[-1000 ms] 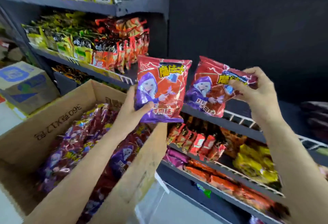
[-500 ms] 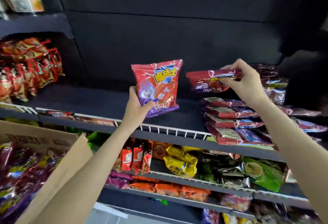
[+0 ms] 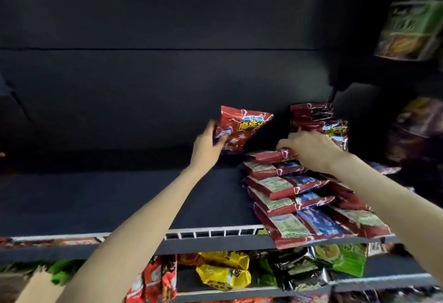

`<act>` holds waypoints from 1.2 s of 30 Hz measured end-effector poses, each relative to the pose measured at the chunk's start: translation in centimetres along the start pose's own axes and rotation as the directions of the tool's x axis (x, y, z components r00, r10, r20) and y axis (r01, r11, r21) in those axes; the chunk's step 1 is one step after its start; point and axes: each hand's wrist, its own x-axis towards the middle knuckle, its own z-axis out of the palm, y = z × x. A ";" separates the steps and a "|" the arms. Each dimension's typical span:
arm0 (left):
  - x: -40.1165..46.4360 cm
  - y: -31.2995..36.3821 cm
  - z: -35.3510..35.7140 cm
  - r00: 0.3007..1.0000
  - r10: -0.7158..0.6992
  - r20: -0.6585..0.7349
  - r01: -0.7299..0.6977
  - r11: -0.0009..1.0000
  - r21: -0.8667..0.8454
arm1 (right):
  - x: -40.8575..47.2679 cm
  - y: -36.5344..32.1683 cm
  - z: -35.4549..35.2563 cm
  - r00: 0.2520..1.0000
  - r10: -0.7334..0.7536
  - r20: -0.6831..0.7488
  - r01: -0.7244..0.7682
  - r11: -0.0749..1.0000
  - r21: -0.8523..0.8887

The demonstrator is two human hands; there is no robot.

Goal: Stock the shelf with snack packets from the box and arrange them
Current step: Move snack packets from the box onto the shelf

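Observation:
My left hand (image 3: pixel 207 145) grips a red and purple snack packet (image 3: pixel 242 128) by its lower left corner, holding it upright over the back of the dark shelf (image 3: pixel 119 197). My right hand (image 3: pixel 309 150) lies over a flat red packet (image 3: pixel 271 155) at the back of a leaning row of the same packets (image 3: pixel 292 197), fingers curled on it. More red packets (image 3: pixel 311 115) stand behind that hand. The box is out of view apart from a blurred cardboard edge (image 3: pixel 40 283) at the bottom left.
A white wire rail (image 3: pixel 215 232) runs along the shelf's front edge. The shelf below holds yellow (image 3: pixel 223 271), red (image 3: pixel 155 281), black and green packets (image 3: pixel 342 259). Green and dark packets (image 3: pixel 412 26) hang at the upper right. The shelf's left part is bare.
Both hands have moved forward into the shelf. The right hand has lowered its packet onto the back of the leaning row. The view has swung right, away from the box.

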 end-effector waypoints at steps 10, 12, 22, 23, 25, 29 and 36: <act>1.9 1.0 8.1 0.882 0.021 0.472 0.066 0.984 -0.167 | -1.8 0.6 0.2 0.993 0.114 0.019 -0.115 0.986 0.121; 2.1 0.7 8.4 0.828 -0.001 0.561 0.108 0.982 -0.157 | -1.9 0.6 0.2 0.988 0.146 0.041 -0.151 0.977 0.153; 1.6 0.5 6.3 0.886 -0.036 0.463 0.069 0.996 -0.055 | -3.0 -0.2 0.5 0.972 0.191 -0.140 -0.147 0.950 0.274; 1.3 0.8 5.8 0.912 -0.009 0.410 0.024 0.999 -0.032 | -3.2 -0.4 0.5 0.958 0.197 -0.208 -0.129 0.945 0.301; 0.3 2.1 4.6 0.947 0.066 0.314 -0.073 0.997 0.010 | -3.8 -1.2 0.2 0.910 0.211 -0.357 -0.080 0.934 0.347; -3.2 4.9 1.0 0.962 0.228 0.147 -0.251 0.954 0.161 | -5.5 -3.9 -1.0 0.743 0.286 -0.605 0.025 0.892 0.452; -14.6 7.0 -8.0 0.892 0.447 -0.065 -0.332 0.747 0.576 | -8.6 -12.5 -2.3 0.623 0.226 -0.749 0.257 0.845 0.468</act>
